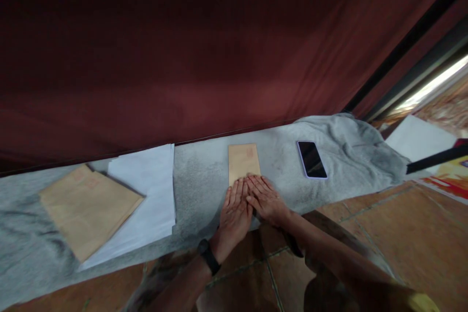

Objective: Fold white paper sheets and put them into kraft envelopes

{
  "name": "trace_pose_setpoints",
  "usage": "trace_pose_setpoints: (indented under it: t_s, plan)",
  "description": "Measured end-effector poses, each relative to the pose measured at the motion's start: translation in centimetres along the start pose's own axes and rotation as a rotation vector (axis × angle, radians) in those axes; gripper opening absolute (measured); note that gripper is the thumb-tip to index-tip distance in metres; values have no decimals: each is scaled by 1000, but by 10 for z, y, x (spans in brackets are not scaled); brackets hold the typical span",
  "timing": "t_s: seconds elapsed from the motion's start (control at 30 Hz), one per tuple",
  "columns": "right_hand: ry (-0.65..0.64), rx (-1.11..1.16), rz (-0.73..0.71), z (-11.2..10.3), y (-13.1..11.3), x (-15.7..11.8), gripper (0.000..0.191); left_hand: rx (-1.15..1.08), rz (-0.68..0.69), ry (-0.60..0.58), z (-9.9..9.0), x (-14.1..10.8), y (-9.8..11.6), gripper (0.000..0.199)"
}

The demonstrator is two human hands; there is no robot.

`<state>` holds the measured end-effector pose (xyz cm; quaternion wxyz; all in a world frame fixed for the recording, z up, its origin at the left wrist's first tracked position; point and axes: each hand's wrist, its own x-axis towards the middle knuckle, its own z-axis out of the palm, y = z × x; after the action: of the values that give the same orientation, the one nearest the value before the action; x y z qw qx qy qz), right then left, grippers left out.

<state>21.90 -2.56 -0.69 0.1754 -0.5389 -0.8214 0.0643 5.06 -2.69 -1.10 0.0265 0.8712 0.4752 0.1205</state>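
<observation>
2 hands lie flat on 1 brown envelope at the centre of the frame.
The left hand (236,208) and the right hand (268,201) are open, side by side, palms down on the lower part of the brown envelope (243,160), which lies on the grey cloth (201,175). The phone (312,159) is at right of centre. In the lower left of the frame, larger envelopes (89,207) partly cover the white papers (153,180).

One phone (312,159), one watch (209,256), three-plus envelopes (243,161), several paper sheets (153,185).
</observation>
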Motion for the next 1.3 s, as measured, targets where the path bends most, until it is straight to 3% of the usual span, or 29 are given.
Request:
trace_pose_setpoints:
  t_s: [0.47,0.63,0.87,1.13,1.3]
  plan:
    - [54,-116,226,7,42,74,58,16,-79,-4,-10,14,6,59]
    - [93,-140,314,8,48,87,58,-23,-128,22,-11,14,4,62]
    - [68,-171,275,4,37,72,60,-48,-243,47,-16,17,-4,77]
    - [11,53,118,-20,8,27,44,-131,-312,26,-30,27,-7,78]
    - [-69,34,43,-16,-12,3,43,-270,-359,11,-30,29,-14,82]
